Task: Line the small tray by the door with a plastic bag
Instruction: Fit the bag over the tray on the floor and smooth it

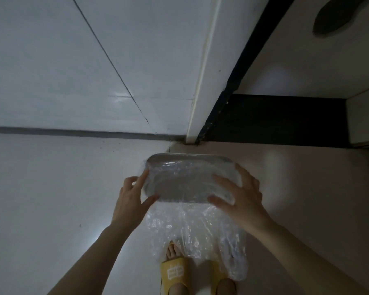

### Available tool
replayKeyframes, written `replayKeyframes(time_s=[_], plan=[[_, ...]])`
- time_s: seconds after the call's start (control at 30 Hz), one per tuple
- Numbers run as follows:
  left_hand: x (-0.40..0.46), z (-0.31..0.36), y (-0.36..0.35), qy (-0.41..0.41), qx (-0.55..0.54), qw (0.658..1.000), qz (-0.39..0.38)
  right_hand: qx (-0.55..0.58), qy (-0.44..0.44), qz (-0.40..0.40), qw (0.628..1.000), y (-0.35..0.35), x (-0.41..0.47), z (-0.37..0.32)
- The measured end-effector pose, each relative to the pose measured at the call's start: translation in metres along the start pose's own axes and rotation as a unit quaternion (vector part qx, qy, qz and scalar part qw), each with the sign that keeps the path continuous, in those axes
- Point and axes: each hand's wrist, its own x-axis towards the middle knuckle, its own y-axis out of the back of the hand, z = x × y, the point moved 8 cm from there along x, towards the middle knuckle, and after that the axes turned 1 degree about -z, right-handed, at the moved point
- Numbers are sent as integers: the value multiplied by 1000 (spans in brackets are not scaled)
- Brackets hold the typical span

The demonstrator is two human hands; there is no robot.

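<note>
A small grey metal tray (185,158) is held above the floor, wrapped in a clear crinkled plastic bag (192,228). The bag covers the tray's top and its loose end hangs down toward me over my feet. My left hand (130,201) grips the tray's left end through the plastic, thumb under the near edge. My right hand (241,199) holds the right end, fingers spread over the plastic on top.
A white door frame (200,88) and a dark threshold (275,120) stand just beyond the tray. A tiled wall (73,60) lies to the left, pale floor below. My feet in yellow slippers (175,271) are under the hanging bag.
</note>
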Motion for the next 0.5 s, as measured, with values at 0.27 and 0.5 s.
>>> replayKeyframes(time_s=[0.27,0.5], plan=[[20,25,-5,-47,117,992,14,-167,53,-64,982,-40,4,-2],[36,46,5,-110,-30,990,79,-153,88,-99,979,-51,27,5]])
